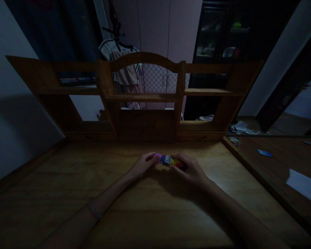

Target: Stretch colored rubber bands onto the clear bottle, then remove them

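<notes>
A small tube-shaped pack [167,160] with bright printing lies sideways between my hands, just over the wooden desk [134,214]. Its left end is pink, its middle dark blue with a pale label, and its right end yellow and red. The thumb and fingers of my left hand [144,165] pinch the pink end. My right hand [191,169] grips the yellow and red end, covering part of it. Dim light hides what exactly the pack is.
A wooden shelf unit [145,98] with open compartments stands along the desk's far side. To the right, a lower brown surface [269,173] carries white paper [304,185] and a small blue card [264,153]. Behind are clothes on hangers [124,65] and pale cupboard doors [155,31].
</notes>
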`<action>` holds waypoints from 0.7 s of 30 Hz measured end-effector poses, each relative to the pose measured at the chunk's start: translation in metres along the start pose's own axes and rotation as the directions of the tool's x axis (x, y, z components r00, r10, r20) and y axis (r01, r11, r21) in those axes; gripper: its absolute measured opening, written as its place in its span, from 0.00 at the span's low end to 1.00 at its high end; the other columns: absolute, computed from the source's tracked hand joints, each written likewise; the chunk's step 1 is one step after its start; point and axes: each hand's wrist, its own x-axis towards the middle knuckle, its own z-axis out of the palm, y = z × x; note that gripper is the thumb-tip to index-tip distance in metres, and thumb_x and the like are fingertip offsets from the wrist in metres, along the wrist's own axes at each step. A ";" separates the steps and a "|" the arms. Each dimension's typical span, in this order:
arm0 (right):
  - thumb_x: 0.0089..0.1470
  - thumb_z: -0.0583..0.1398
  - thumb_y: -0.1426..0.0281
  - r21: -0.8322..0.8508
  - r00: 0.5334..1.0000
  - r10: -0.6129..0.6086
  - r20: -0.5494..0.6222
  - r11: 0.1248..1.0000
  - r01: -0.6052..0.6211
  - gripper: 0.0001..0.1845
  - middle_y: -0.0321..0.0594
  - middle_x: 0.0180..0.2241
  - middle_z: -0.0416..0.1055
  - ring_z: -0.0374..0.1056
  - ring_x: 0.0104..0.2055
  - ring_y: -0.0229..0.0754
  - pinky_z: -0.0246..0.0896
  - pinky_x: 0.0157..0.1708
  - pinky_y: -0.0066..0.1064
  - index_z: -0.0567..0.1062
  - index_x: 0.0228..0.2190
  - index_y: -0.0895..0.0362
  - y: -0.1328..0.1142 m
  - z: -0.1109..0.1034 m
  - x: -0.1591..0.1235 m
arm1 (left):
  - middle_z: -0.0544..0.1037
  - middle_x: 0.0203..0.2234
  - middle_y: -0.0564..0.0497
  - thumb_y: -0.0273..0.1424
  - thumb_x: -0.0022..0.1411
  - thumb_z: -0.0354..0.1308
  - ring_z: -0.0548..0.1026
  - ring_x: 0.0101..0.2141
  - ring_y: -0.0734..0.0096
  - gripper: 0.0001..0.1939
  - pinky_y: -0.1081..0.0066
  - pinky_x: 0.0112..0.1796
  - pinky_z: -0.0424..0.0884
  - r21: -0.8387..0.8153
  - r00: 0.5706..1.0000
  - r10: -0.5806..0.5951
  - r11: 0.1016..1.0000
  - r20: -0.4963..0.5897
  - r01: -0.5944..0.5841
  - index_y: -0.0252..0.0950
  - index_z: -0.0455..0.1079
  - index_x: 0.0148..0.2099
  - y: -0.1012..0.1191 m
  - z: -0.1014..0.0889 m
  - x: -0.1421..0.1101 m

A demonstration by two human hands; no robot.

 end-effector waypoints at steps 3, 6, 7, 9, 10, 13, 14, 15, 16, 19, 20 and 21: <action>0.53 0.63 0.59 0.061 0.994 0.100 -0.044 0.993 -0.097 0.18 0.42 0.40 0.77 0.70 0.40 0.48 0.64 0.41 0.38 0.78 0.45 0.51 0.004 0.000 0.002 | 0.77 0.44 0.46 0.37 0.52 0.67 0.75 0.43 0.64 0.23 0.67 0.44 0.70 -0.098 0.998 0.056 0.994 0.036 -0.052 0.36 0.72 0.50 0.005 0.000 -0.001; 0.53 0.63 0.57 0.119 0.986 0.166 -0.023 0.980 -0.162 0.18 0.40 0.39 0.77 0.72 0.39 0.47 0.65 0.40 0.37 0.79 0.43 0.52 0.006 0.002 0.004 | 0.76 0.47 0.45 0.31 0.49 0.68 0.74 0.47 0.61 0.23 0.62 0.50 0.69 -0.145 0.994 0.084 0.987 0.076 -0.072 0.37 0.73 0.49 0.009 0.002 -0.004; 0.54 0.62 0.57 0.135 0.984 0.176 -0.010 0.976 -0.173 0.18 0.40 0.38 0.78 0.72 0.39 0.47 0.65 0.41 0.36 0.79 0.43 0.52 0.006 0.004 0.004 | 0.76 0.47 0.45 0.30 0.49 0.68 0.74 0.47 0.60 0.22 0.61 0.50 0.69 -0.147 0.992 0.086 0.987 0.091 -0.072 0.37 0.73 0.49 0.010 0.002 -0.005; 0.54 0.62 0.56 0.164 0.982 0.190 0.010 0.968 -0.189 0.18 0.40 0.39 0.78 0.72 0.40 0.47 0.65 0.42 0.36 0.79 0.42 0.53 0.006 0.006 0.005 | 0.75 0.50 0.44 0.29 0.49 0.68 0.74 0.49 0.58 0.26 0.59 0.51 0.69 -0.144 0.990 0.085 0.987 0.114 -0.068 0.38 0.72 0.52 0.013 0.004 -0.007; 0.54 0.62 0.56 0.177 0.980 0.199 0.016 0.964 -0.199 0.18 0.40 0.39 0.78 0.72 0.41 0.47 0.65 0.42 0.36 0.79 0.42 0.53 0.006 0.007 0.005 | 0.73 0.52 0.43 0.29 0.48 0.69 0.73 0.50 0.57 0.30 0.59 0.52 0.68 -0.144 0.989 0.085 0.987 0.122 -0.067 0.39 0.70 0.55 0.015 0.005 -0.008; 0.53 0.63 0.56 0.206 0.972 0.234 0.013 0.951 -0.232 0.19 0.40 0.40 0.78 0.72 0.42 0.46 0.65 0.43 0.36 0.79 0.43 0.53 0.007 0.008 0.006 | 0.68 0.58 0.43 0.31 0.49 0.69 0.72 0.51 0.57 0.40 0.59 0.52 0.68 -0.153 0.988 0.090 0.986 0.126 -0.071 0.42 0.61 0.63 0.018 0.006 -0.008; 0.53 0.63 0.56 0.213 0.970 0.244 0.010 0.947 -0.240 0.19 0.40 0.41 0.78 0.72 0.42 0.46 0.65 0.43 0.35 0.79 0.43 0.54 0.008 0.008 0.006 | 0.67 0.58 0.43 0.33 0.51 0.69 0.72 0.51 0.58 0.40 0.60 0.52 0.68 -0.153 0.988 0.094 0.985 0.121 -0.074 0.43 0.59 0.64 0.018 0.005 -0.007; 0.53 0.63 0.55 0.216 0.968 0.251 0.005 0.945 -0.246 0.20 0.40 0.41 0.78 0.72 0.42 0.47 0.65 0.43 0.35 0.79 0.42 0.54 0.009 0.008 0.006 | 0.67 0.57 0.42 0.34 0.52 0.68 0.72 0.51 0.59 0.39 0.62 0.51 0.69 -0.146 0.989 0.094 0.986 0.114 -0.077 0.42 0.58 0.65 0.018 0.005 -0.007; 0.53 0.63 0.55 0.216 0.966 0.257 -0.003 0.944 -0.250 0.20 0.41 0.41 0.78 0.72 0.42 0.47 0.65 0.42 0.35 0.79 0.42 0.55 0.009 0.007 0.006 | 0.68 0.57 0.42 0.37 0.55 0.66 0.72 0.50 0.60 0.38 0.64 0.50 0.69 -0.134 0.991 0.090 0.988 0.099 -0.076 0.41 0.58 0.65 0.017 0.004 -0.006; 0.53 0.62 0.55 0.195 0.963 0.271 -0.008 0.945 -0.264 0.21 0.41 0.40 0.78 0.73 0.41 0.46 0.65 0.40 0.33 0.79 0.42 0.55 0.011 0.006 0.006 | 0.71 0.51 0.43 0.45 0.61 0.58 0.74 0.41 0.67 0.31 0.73 0.36 0.71 -0.071 1.000 0.026 0.997 0.017 -0.025 0.40 0.59 0.63 0.011 0.000 -0.005; 0.54 0.62 0.55 0.185 0.962 0.275 -0.007 0.945 -0.269 0.21 0.40 0.39 0.78 0.73 0.40 0.46 0.65 0.39 0.33 0.79 0.42 0.55 0.011 0.006 0.005 | 0.73 0.47 0.44 0.47 0.63 0.54 0.74 0.35 0.70 0.29 0.75 0.31 0.69 -0.053 1.000 -0.007 0.999 -0.009 0.007 0.40 0.61 0.62 0.009 -0.001 -0.005; 0.54 0.62 0.55 0.178 0.961 0.276 -0.006 0.946 -0.270 0.21 0.40 0.39 0.78 0.73 0.40 0.45 0.65 0.38 0.33 0.79 0.42 0.55 0.011 0.006 0.005 | 0.75 0.41 0.46 0.49 0.64 0.51 0.72 0.30 0.73 0.28 0.76 0.27 0.67 -0.043 0.999 -0.037 0.998 -0.029 0.036 0.38 0.65 0.59 0.008 -0.002 -0.005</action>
